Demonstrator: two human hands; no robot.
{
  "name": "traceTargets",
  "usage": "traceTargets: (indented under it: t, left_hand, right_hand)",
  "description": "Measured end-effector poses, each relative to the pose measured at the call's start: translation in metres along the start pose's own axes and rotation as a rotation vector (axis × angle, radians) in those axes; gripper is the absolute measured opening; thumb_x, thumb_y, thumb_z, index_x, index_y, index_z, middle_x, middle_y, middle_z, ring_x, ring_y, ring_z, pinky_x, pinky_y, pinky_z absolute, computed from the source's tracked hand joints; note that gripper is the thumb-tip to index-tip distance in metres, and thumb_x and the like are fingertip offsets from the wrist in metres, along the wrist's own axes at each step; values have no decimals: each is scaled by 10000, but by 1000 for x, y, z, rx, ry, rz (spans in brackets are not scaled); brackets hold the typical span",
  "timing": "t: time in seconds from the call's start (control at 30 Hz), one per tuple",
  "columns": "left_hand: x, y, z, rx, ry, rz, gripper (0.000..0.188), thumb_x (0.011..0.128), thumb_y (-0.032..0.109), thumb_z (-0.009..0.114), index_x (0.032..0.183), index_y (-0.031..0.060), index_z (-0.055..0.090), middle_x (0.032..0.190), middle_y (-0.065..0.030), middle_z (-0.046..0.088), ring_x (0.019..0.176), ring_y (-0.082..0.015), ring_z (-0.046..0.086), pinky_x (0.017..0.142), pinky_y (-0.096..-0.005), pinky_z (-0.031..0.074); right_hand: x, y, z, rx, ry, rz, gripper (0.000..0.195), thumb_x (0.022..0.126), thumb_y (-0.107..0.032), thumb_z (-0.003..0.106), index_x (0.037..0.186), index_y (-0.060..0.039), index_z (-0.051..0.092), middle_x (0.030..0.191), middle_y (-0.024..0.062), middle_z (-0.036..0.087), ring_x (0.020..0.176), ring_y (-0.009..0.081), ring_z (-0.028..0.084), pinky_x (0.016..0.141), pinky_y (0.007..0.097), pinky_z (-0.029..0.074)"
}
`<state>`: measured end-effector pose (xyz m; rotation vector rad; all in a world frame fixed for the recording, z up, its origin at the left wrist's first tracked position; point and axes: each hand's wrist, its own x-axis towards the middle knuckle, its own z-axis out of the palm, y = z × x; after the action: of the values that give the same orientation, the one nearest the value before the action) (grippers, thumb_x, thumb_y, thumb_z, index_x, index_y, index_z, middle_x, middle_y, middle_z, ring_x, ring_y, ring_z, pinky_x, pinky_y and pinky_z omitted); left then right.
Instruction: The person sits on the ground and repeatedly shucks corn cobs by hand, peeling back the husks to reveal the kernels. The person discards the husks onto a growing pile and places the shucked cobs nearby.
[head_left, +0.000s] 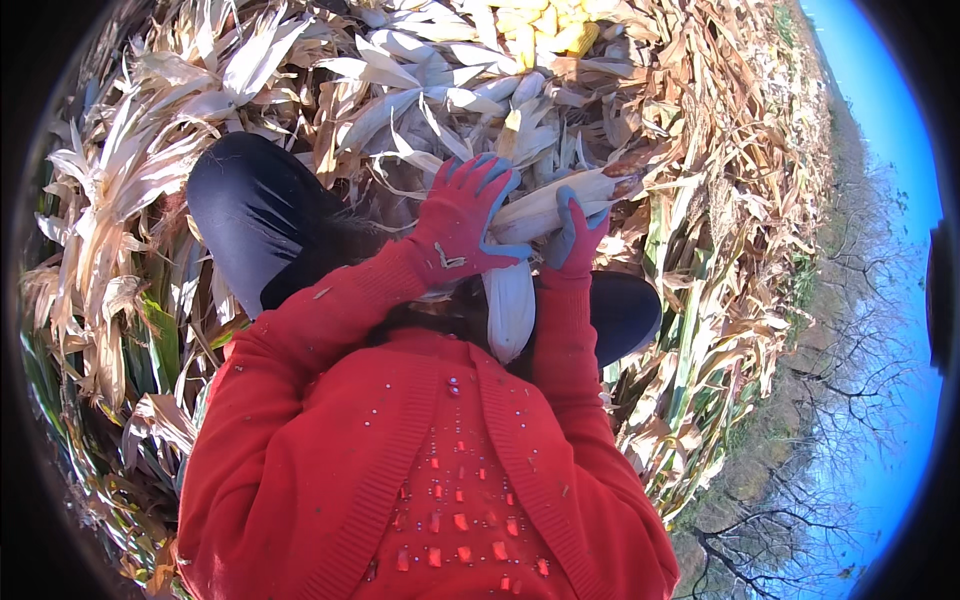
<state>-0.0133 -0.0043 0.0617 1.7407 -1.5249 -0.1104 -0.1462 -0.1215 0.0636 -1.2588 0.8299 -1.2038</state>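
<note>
An ear of corn in pale dry husk (559, 201) lies aslant between my two gloved hands, its brown tip pointing up and to the right. My left hand (461, 221), in a red glove with grey fingers, grips its near end, where a husk leaf (511, 311) hangs down towards my chest. From below, my right hand (574, 234) holds the middle of the ear, with grey fingertips showing at its side. The palms and part of the ear's lower end are hidden.
Bare yellow corn ears (551, 26) lie heaped at the top. Loose pale husks (420, 97) spread in front of my bent knees (255, 202). Dry corn stalks (682, 315) lie at the right, and more leaves and stalks (105, 322) at the left.
</note>
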Motion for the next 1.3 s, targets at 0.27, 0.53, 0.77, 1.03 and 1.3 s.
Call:
traceTargets:
  t: [0.27, 0.53, 0.77, 1.03, 1.3]
  left_hand:
    - [-39, -33, 65, -775, -486, -399, 745, 648, 346, 849, 1250, 47, 528, 1133, -134, 638, 1052, -225, 617, 923, -355, 479]
    - [-66, -31, 78, -885, -572, -473, 598, 682, 264, 818, 1195, 57, 592, 1093, -101, 664, 1026, -208, 633, 914, -354, 488]
    - [-116, -45, 124, -806, -592, -308, 413, 785, 314, 687, 1127, 95, 612, 1132, -129, 629, 1068, -276, 598, 919, -379, 486]
    - [-96, -36, 92, -375, -290, 10, 378, 813, 355, 630, 1114, 126, 630, 1094, -137, 656, 1023, -319, 623, 866, -405, 503]
    - [-39, -11, 35, -53, -455, 251, 206, 691, 275, 670, 789, 119, 577, 702, -92, 596, 619, -319, 623, 548, -442, 490]
  right_hand:
    - [-14, -8, 8, 218, -83, 207, 534, 809, -251, 675, 1227, 18, 478, 1042, 147, 596, 893, 251, 610, 817, 376, 504]
    - [4, -33, 10, 247, -339, 217, 515, 833, -276, 665, 1228, 1, 484, 1025, 130, 604, 920, 257, 615, 815, 381, 512]
    - [-6, -51, 53, -404, -700, 193, 460, 712, -186, 810, 1078, 0, 604, 910, 84, 667, 811, 123, 630, 714, 278, 505]
    - [-34, -35, 96, -681, -626, -272, 512, 717, -294, 800, 1093, -16, 592, 925, 144, 676, 824, 261, 681, 730, 344, 530]
    - [30, 58, -18, 409, -361, 920, 390, 871, -317, 640, 1088, -5, 553, 881, 120, 641, 780, 216, 626, 730, 336, 532]
